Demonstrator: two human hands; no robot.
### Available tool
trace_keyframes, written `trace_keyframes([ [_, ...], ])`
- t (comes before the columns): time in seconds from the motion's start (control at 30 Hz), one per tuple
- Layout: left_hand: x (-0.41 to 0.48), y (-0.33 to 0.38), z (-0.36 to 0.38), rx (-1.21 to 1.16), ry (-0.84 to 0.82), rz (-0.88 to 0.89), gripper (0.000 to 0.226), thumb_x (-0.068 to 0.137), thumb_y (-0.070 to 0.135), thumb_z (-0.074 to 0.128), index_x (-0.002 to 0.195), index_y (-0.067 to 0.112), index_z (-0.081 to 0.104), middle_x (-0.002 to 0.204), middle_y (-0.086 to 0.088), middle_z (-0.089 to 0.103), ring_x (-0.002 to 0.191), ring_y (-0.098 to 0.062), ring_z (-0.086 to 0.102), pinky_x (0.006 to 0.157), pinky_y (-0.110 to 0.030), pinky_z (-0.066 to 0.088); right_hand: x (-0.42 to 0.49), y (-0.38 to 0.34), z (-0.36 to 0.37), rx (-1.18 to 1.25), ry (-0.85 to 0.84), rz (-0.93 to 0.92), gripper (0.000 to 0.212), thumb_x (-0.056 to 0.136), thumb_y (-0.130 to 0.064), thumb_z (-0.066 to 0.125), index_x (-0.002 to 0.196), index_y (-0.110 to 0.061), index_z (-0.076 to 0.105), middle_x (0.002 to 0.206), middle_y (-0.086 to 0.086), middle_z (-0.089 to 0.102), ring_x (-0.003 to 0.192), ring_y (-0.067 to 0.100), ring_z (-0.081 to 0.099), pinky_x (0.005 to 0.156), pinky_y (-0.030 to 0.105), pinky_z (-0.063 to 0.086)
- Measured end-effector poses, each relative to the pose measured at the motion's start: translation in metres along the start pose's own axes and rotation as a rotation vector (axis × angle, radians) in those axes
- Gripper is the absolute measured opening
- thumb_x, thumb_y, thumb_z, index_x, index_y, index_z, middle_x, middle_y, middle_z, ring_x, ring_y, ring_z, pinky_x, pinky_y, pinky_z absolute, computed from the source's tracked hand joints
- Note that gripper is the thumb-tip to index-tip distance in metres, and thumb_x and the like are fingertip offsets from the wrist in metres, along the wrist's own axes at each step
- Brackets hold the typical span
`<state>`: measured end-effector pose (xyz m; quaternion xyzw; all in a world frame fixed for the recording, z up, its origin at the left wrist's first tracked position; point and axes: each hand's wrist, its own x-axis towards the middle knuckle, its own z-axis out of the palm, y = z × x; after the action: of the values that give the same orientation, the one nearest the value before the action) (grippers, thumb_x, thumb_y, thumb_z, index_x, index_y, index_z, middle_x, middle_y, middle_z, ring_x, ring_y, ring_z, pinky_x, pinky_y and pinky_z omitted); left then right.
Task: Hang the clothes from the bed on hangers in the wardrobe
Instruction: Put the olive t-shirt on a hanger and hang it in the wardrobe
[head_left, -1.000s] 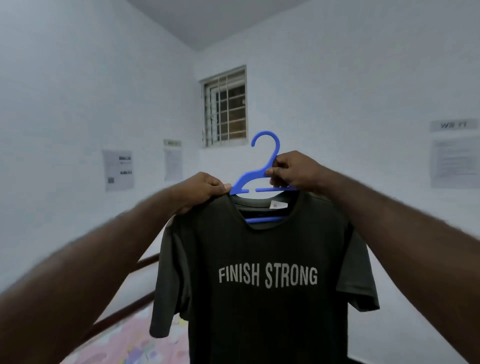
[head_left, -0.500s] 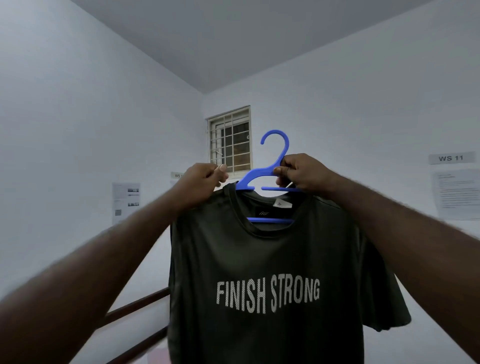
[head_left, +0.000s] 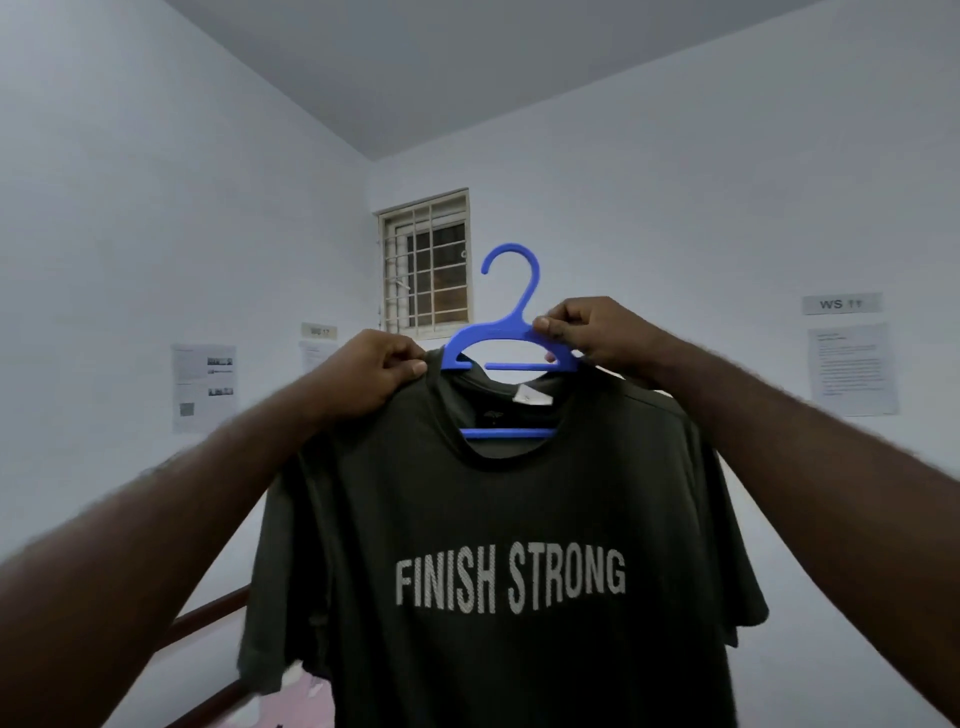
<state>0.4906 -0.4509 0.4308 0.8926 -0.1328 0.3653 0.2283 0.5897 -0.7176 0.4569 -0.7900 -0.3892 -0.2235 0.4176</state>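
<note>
The right hand (head_left: 597, 332) is gripping the blue hanger (head_left: 493, 332) by one arm, its hook standing free above the fingers. The left hand (head_left: 371, 371) is pinching the dark T-shirt (head_left: 467, 493) at its shoulder edge, the cloth hanging below both.

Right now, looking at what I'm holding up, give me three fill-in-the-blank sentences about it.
The T-shirt hangs on a ____ hanger.
Its print reads FINISH ____.
The right hand grips the hanger; the left hand pinches the ____ at its shoulder.
Missing words: blue; STRONG; T-shirt.
</note>
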Motion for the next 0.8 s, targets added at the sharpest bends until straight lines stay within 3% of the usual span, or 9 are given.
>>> trace_keyframes([
  [0.1, -0.006, -0.011, -0.002, -0.059, 0.049, -0.024, 0.013, 0.095, 0.015, 0.060, 0.103, 0.014, 0.070, 0.091, -0.016, 0.072, 0.085, -0.026, 0.067, 0.087, -0.039, 0.051, -0.015, 0.024, -0.015, -0.181, -0.135, 0.195, 0.045, 0.094, -0.057, 0.051, 0.088, -0.014, 0.065, 0.098, 0.004, 0.065, 0.084, 0.015, 0.057, 0.081, 0.033, 0.046],
  [0.17, -0.009, -0.016, -0.003, -0.058, 0.050, -0.033, 0.012, 0.095, 0.015, 0.060, 0.102, 0.017, 0.069, 0.087, -0.021, 0.071, 0.075, -0.024, 0.062, 0.082, -0.039, 0.051, -0.026, 0.040, -0.016, -0.073, -0.230, 0.256, 0.052, 0.093, -0.056, 0.054, 0.092, -0.006, 0.067, 0.093, 0.005, 0.068, 0.082, 0.016, 0.059, 0.082, 0.033, 0.048],
  [0.23, -0.013, -0.017, -0.001, -0.067, 0.060, -0.043, 0.012, 0.095, 0.015, 0.060, 0.102, 0.018, 0.070, 0.083, -0.019, 0.071, 0.072, -0.024, 0.062, 0.080, -0.039, 0.052, -0.035, 0.044, -0.013, 0.027, -0.242, 0.187, 0.034, 0.096, -0.037, 0.059, 0.094, -0.006, 0.071, 0.092, 0.004, 0.071, 0.084, 0.014, 0.063, 0.081, 0.028, 0.050],
  [0.33, -0.017, -0.015, 0.005, -0.124, 0.068, -0.039, 0.015, 0.094, 0.011, 0.061, 0.103, 0.018, 0.070, 0.086, -0.009, 0.074, 0.082, -0.023, 0.068, 0.082, -0.034, 0.052, -0.036, 0.047, -0.009, 0.024, -0.110, 0.074, 0.011, 0.094, -0.017, 0.064, 0.093, -0.011, 0.074, 0.093, 0.001, 0.074, 0.085, 0.010, 0.067, 0.081, 0.027, 0.052],
  [0.4, -0.018, -0.010, 0.008, -0.183, 0.035, -0.061, 0.014, 0.093, 0.008, 0.061, 0.102, 0.017, 0.068, 0.090, -0.007, 0.074, 0.083, -0.017, 0.068, 0.080, -0.029, 0.051, -0.033, 0.049, -0.010, 0.035, -0.003, 0.017, 0.008, 0.091, -0.010, 0.067, 0.094, -0.009, 0.074, 0.093, 0.007, 0.075, 0.083, 0.012, 0.066, 0.082, 0.031, 0.052],
  [0.5, -0.016, -0.002, 0.015, -0.304, -0.098, -0.208, 0.009, 0.096, 0.010, 0.059, 0.101, 0.014, 0.065, 0.088, -0.010, 0.074, 0.078, -0.017, 0.068, 0.071, -0.029, 0.051, -0.026, 0.053, -0.014, 0.010, 0.124, -0.083, 0.011, 0.086, 0.000, 0.069, 0.091, -0.009, 0.074, 0.086, 0.010, 0.073, 0.077, 0.011, 0.063, 0.076, 0.025, 0.048],
  [0.57, -0.012, 0.004, 0.023, -0.282, -0.109, -0.245, 0.007, 0.097, 0.012, 0.057, 0.101, 0.014, 0.063, 0.086, -0.009, 0.073, 0.076, -0.017, 0.067, 0.068, -0.028, 0.051, -0.026, 0.055, -0.017, -0.080, 0.190, -0.166, 0.016, 0.083, 0.001, 0.070, 0.088, -0.014, 0.075, 0.082, 0.004, 0.073, 0.074, 0.009, 0.062, 0.073, 0.019, 0.046],
  [0.67, -0.006, 0.010, 0.037, -0.235, 0.106, -0.162, 0.008, 0.095, 0.008, 0.058, 0.098, 0.014, 0.062, 0.076, -0.006, 0.073, 0.068, -0.014, 0.063, 0.069, -0.028, 0.049, -0.028, 0.066, -0.025, -0.274, 0.281, -0.339, 0.013, 0.083, -0.005, 0.071, 0.088, -0.017, 0.074, 0.081, -0.005, 0.072, 0.075, 0.009, 0.065, 0.074, 0.022, 0.049],
  [0.8, -0.001, 0.019, 0.049, -0.231, 0.224, -0.096, 0.011, 0.094, 0.005, 0.059, 0.098, 0.014, 0.061, 0.072, -0.005, 0.073, 0.067, -0.016, 0.062, 0.073, -0.034, 0.049, -0.031, 0.076, -0.046, -0.368, 0.213, -0.465, 0.008, 0.083, -0.021, 0.077, 0.085, -0.016, 0.072, 0.081, -0.005, 0.070, 0.073, 0.010, 0.064, 0.070, 0.024, 0.049],
])
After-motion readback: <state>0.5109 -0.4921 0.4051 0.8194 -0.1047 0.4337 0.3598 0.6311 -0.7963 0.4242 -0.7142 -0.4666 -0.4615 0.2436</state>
